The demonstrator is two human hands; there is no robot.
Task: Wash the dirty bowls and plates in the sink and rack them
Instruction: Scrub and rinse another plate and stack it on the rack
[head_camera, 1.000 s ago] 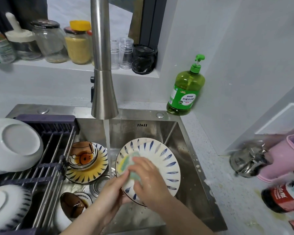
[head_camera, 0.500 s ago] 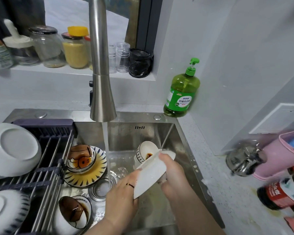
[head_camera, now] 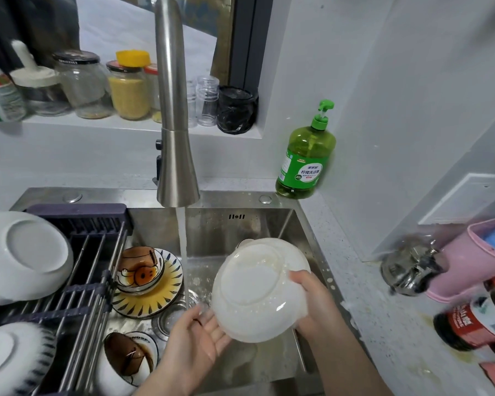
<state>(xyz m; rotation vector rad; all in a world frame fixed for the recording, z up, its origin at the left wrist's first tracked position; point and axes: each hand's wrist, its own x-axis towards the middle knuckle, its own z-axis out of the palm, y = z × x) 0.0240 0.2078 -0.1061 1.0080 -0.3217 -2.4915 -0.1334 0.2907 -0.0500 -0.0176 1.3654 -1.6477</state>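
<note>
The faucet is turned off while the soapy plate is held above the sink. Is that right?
No. The faucet is running: the head view shows a stream of water falling into the sink. The soapy plate is indeed held above it.

A steel sink (head_camera: 269, 221) is seen below both hands; left of the left hand (head_camera: 197, 338), a yellow-rayed plate (head_camera: 166, 298) and a brown-stained bowl (head_camera: 129, 358) are set in its basin. Further left, a drying rack (head_camera: 92, 284) is laid across it, bearing an upturned white plate (head_camera: 20, 255) and a stripe-edged plate (head_camera: 9, 358). Right of the right hand (head_camera: 315, 304), a green soap bottle (head_camera: 305, 155) is stood on the speckled counter (head_camera: 383, 324).
</note>
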